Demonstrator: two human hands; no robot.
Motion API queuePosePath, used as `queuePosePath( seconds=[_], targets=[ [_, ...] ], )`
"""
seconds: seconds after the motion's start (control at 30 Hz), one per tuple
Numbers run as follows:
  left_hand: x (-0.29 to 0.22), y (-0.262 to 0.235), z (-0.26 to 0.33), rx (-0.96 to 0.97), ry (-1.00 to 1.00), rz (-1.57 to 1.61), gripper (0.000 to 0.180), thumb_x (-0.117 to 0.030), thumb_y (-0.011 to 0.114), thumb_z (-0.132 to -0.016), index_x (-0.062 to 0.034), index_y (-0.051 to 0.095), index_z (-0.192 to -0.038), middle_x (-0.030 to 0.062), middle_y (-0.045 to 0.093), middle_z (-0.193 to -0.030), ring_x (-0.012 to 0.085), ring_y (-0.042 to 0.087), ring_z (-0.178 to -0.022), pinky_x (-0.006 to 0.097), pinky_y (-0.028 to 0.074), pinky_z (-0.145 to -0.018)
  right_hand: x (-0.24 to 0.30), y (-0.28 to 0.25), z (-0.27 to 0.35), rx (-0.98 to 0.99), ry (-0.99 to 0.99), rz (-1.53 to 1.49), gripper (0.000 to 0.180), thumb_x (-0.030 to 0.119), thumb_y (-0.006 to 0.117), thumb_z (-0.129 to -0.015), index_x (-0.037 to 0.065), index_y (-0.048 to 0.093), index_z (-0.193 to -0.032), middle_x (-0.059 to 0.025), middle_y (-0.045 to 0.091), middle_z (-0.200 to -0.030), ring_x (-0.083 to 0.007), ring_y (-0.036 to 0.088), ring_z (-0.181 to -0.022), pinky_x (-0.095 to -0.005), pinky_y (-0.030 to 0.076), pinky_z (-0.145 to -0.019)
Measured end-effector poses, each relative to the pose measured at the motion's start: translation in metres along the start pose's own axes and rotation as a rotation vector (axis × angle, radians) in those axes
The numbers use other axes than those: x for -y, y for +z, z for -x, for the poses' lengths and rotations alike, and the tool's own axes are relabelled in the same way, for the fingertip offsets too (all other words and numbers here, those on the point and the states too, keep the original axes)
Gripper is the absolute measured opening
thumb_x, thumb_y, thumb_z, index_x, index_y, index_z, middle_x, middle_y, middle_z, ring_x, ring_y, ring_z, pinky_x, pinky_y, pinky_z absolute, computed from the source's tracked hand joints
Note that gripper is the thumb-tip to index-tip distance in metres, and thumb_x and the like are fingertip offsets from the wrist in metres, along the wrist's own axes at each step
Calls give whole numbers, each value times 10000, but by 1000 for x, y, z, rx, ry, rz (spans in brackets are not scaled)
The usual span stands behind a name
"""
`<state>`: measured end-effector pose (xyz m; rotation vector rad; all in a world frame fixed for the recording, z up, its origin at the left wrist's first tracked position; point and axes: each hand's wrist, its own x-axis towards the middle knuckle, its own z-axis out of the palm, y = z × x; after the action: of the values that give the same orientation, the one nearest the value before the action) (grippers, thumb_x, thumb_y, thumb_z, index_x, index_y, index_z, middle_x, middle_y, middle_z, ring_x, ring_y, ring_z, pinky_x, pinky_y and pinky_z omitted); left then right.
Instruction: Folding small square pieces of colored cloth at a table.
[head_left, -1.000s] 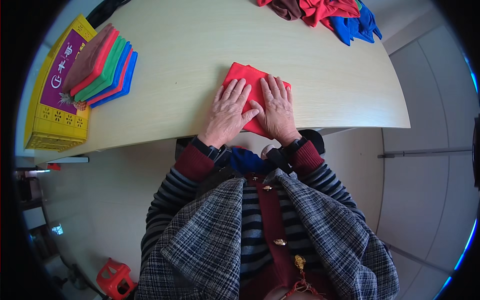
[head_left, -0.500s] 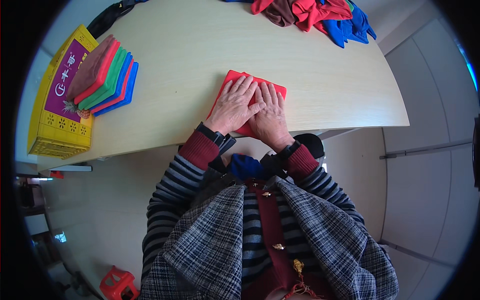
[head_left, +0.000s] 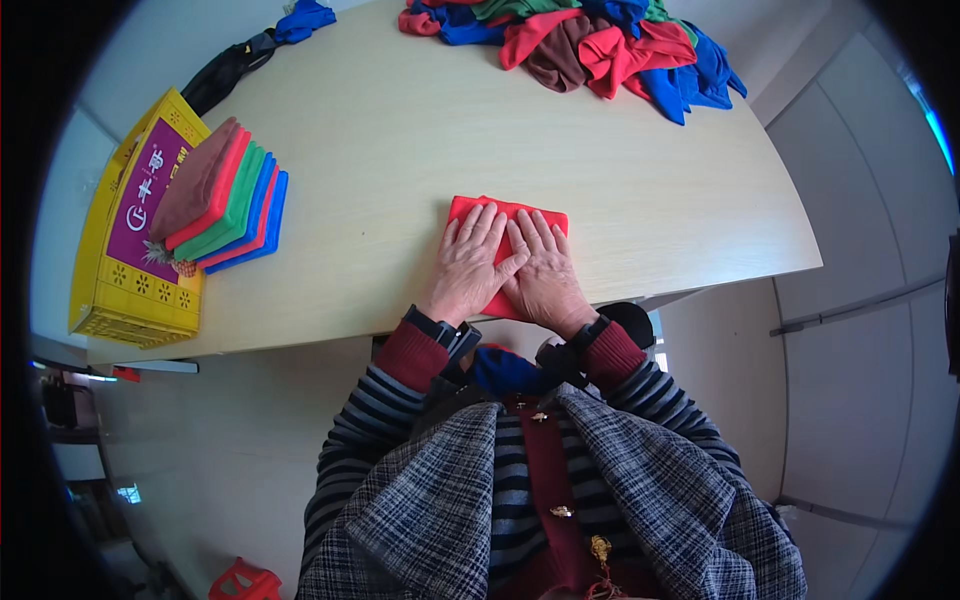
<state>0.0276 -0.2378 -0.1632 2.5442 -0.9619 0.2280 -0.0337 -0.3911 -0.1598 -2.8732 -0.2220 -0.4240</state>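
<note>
- Cloth (head_left: 515, 207), red and folded into a square, lies at the near edge of the pale table (head_left: 330, 250), directly under both palms.
- The left hand (head_left: 465, 272) lies flat on it, fingers straight and pointing away from the body, grasping nothing; its thumb reaches across to the right hand.
- The right hand (head_left: 545, 285) presses flat just beside it, fingers extended, likewise without a grip.
- To the left stands a stack of folded cloths (head_left: 232, 200) in brown, red, green and blue, leaning against a yellow box (head_left: 150, 298) with a purple panel.
- At the far side, a loose heap of cloths (head_left: 620, 55) in red, blue, green and brown sprawls across the tabletop.
- Near the far left edge lies a black item (head_left: 225, 75), its kind unclear, with a blue cloth (head_left: 305, 20) beside it.
- A red stool (head_left: 245, 580) shows on the floor at lower left.
</note>
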Motion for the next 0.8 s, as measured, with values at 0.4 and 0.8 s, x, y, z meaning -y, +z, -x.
queuePosePath(
  seconds=[0.4,0.8],
  targets=[
    [-1,-17,39,13,-56,-89,755,-567,415,-1024,-10,389,-1534,155,308,-1634,305,248,-1528,492,167,-1246,17,-14,4,32,-78,-47,649,325,573,-936,7,447,-1488,-195,407,-1571,-380,327,-1485,-542,231,-1218],
    [10,-13,40,-34,-66,-26,797,-600,466,-989,-43,366,-1551,144,312,-1635,320,252,-1523,563,154,-1231,19,-5,0,-41,-59,-36,616,355,558,-962,76,454,-1502,-156,395,-1588,-369,320,-1489,-535,222,-1225]
  ],
)
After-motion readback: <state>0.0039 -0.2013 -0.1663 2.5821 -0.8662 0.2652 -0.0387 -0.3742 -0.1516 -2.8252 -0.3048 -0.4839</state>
